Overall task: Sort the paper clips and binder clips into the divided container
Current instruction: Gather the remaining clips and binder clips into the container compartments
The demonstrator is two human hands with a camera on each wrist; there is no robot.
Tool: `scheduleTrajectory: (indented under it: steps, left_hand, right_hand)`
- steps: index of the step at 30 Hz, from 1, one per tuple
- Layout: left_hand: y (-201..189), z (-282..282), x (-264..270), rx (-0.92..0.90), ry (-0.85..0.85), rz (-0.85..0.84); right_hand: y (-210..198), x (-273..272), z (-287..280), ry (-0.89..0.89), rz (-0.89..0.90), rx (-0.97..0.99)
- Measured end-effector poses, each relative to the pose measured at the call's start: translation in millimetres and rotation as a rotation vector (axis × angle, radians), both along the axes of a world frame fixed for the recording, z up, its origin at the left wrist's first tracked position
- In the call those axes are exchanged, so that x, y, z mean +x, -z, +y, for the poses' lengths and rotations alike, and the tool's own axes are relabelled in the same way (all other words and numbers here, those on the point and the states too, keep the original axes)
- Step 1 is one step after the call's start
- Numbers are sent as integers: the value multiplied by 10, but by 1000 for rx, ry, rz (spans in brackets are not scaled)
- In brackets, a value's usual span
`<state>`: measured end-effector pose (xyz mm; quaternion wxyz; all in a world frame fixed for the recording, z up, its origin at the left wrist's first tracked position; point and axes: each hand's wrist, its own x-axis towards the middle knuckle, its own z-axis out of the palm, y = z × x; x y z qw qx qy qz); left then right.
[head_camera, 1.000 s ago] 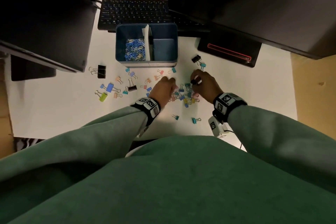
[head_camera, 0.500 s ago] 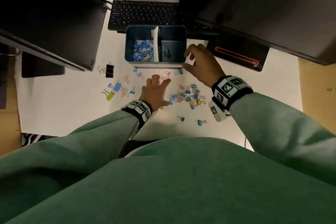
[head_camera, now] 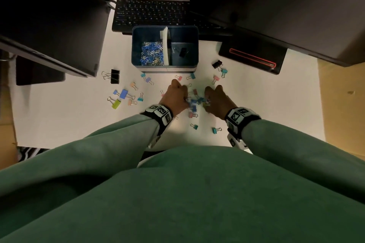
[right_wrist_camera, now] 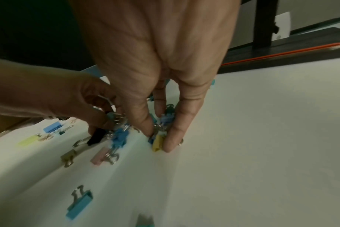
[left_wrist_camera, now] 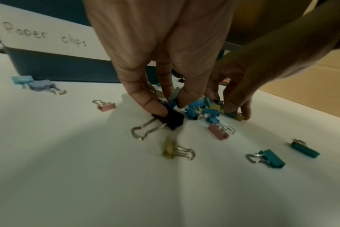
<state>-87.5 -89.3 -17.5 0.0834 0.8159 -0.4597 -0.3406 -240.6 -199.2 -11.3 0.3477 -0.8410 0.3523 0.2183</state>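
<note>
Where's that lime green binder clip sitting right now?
In the head view, the lime green binder clip lies on the white table, far left of both hands, just below the larger blue binder clip.

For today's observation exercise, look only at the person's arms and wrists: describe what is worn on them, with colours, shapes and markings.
Both arms are covered by long, loose green fabric sleeves. The left hand and right hand are bare. Each wrist carries a black wristband bearing square black-and-white coded markers: left wristband, right wristband. A white block-shaped device with another coded marker hangs below the right wrist.
</note>
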Motion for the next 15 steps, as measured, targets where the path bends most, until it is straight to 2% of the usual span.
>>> scheduleTrajectory:
  steps: [7,12,15]
  left_hand:
    - [-123,131,241,-103,-116,59]
    - [-618,-28,341,-311,-167,179]
    - [-808,-361,476,-424,-204,150]
  right_hand:
    - [15,-190,-147,117,-151,48]
    - [-7,-239,-176,162,-163,48]
    - [-39,-268,-174,228,-202,96]
